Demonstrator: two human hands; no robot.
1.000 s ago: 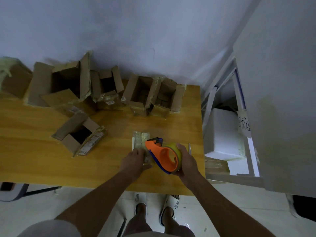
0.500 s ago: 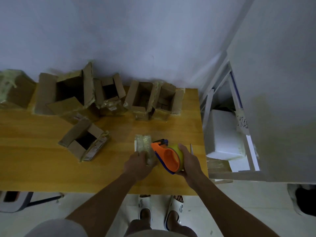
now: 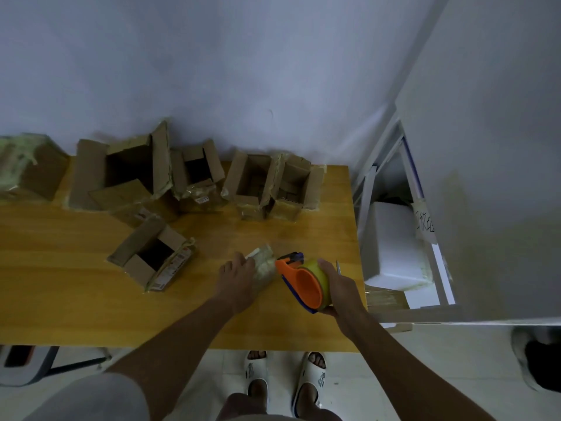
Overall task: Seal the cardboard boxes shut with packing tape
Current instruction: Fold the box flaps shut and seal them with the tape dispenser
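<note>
Along the upper edge of the wooden counter (image 3: 76,299), open cardboard boxes (image 3: 194,174) gaped dark, contents unclear. At centre, my left hand (image 3: 239,278) pressed a small tape-wrapped box (image 3: 264,262), its long axis running toward upper left; my right hand (image 3: 340,287) gripped the orange tape dispenser (image 3: 303,281), nose pointing upper left.

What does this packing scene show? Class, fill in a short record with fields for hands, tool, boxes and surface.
left hand: holds down a small tape-wrapped box
right hand: grips the orange tape dispenser
open boxes: four in a row by the wall, one nearer, tipped on its side
sealed box: far left
surface: wooden table
</note>
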